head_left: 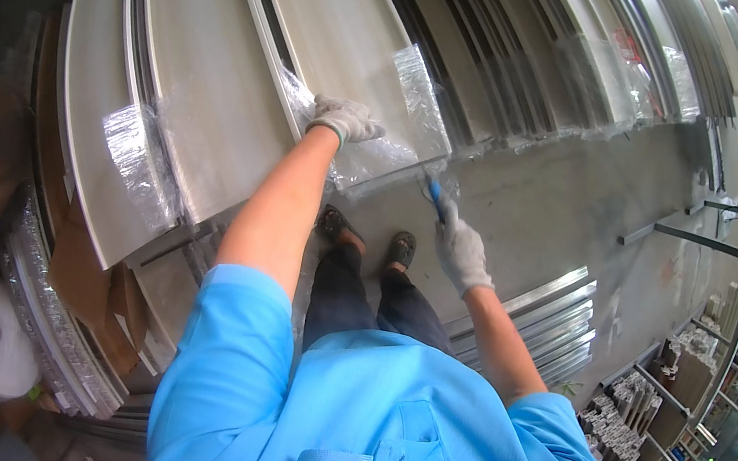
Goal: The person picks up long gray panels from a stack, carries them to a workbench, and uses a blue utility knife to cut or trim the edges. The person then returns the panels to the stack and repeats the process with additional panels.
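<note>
Fingers of the left hand (pixel 346 117), in a white work glove, are curled and pressing down on the clear plastic wrap (pixel 379 156) that covers the end of a long pale panel (pixel 326 23). Fingers of the right hand (pixel 461 249), also gloved, are closed round a small blue-handled tool (pixel 434 195), seemingly a knife; its tip sits just beside the wrap's loose lower edge, a little to the right of and below the left fingers.

To do this step well, the person would likely keep the left fingers flat on the film so it stays taut, and run the blue tool along the panel's edge away from those fingers, cutting film only and not scoring the pale face.

Counted: two gloved hands, one blue tool, one panel under the fingers. To the left of the fingers lie at least two more broad pale panels (pixel 105 59), one with its own wrapped end (pixel 141 163). Beyond the fingers, to the right, many thin metal profiles (pixel 554 56) lie side by side, too many to count surely. Below the right fingers sits one stack of metal strips (pixel 549 319) on the floor (pixel 567 215), and two shoes (pixel 366 235) show between the forearms.
</note>
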A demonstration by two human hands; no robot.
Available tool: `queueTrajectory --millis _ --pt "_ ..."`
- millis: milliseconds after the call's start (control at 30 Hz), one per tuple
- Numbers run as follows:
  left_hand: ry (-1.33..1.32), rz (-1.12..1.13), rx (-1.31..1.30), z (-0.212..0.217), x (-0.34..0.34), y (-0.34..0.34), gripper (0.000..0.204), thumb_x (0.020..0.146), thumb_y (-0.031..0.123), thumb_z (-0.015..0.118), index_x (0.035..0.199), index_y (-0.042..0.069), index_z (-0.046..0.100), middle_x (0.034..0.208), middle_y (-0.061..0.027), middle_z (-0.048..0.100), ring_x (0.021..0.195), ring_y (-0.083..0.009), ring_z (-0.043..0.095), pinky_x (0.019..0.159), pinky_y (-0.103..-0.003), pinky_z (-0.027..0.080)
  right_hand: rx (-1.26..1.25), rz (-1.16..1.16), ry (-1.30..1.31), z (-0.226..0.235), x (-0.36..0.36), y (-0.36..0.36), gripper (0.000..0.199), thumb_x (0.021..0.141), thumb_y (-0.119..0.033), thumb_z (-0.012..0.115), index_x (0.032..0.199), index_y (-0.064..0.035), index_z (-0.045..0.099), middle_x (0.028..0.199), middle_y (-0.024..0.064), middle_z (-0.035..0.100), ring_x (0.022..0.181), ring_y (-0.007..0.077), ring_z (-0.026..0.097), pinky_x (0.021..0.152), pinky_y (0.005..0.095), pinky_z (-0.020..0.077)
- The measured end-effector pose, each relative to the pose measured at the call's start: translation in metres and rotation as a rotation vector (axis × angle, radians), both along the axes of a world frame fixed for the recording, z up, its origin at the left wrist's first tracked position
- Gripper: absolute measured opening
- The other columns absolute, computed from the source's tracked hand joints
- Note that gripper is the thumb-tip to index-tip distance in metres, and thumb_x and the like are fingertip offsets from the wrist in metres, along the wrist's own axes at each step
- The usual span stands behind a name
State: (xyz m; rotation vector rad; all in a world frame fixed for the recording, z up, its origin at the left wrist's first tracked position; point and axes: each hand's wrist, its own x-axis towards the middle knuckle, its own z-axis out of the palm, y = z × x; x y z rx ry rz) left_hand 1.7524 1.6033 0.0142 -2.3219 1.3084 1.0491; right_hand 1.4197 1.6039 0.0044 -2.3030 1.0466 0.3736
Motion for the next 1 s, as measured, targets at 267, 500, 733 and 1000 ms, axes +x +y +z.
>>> queueTrajectory --millis 267,500,733,1000 --pt "-0.147 -0.311 0.021 0.010 -0.054 0.042 0.038 0.089 0.039 0.064 0.121 0.021 0.072 0.120 -0.0076 0.071 0.116 -0.0274 0.065 0.103 -0.047 0.038 0.419 -0.592 0.005 0.018 -0.132 0.046 0.038 0.101 -0.026 0.056 0.133 -0.0079 0.049 0.069 0.0119 0.063 0.069 0.0211 0.069 0.060 0.0378 0.0552" --pt "-0.368 -0.309 -0.020 0.009 -0.103 0.094 0.043 0.087 0.027 0.062 0.127 0.011 0.069 0.142 -0.0111 0.056 0.135 -0.0228 0.045 0.110 -0.042 0.029 0.441 -0.645 -0.276 0.053 -0.099 0.006 0.027 0.103 -0.034 0.056 0.105 -0.0069 0.058 0.062 -0.0003 0.052 0.049 0.0096 0.054 0.044 0.0271 0.0444" --pt "-0.128 0.037 -0.222 0.016 -0.150 0.151 0.042 0.085 0.049 0.070 0.113 0.019 0.075 0.134 -0.0097 0.057 0.130 -0.0263 0.047 0.112 -0.044 0.029 0.655 -0.598 -0.432 0.073 -0.068 -0.001 0.028 0.103 -0.032 0.058 0.116 -0.0071 0.061 0.066 -0.0015 0.054 0.050 0.0071 0.052 0.045 0.0258 0.0426" --pt "0.193 0.515 -0.289 0.011 -0.187 0.237 0.031 0.084 0.045 0.074 0.094 0.015 0.074 0.126 -0.0090 0.062 0.124 -0.0283 0.053 0.101 -0.042 0.047 0.856 -0.077 -0.553 0.084 0.104 0.027 0.049 0.094 -0.019 0.062 0.140 -0.0060 0.050 0.089 0.0030 0.061 0.076 0.0114 0.059 0.063 0.0278 0.0456"
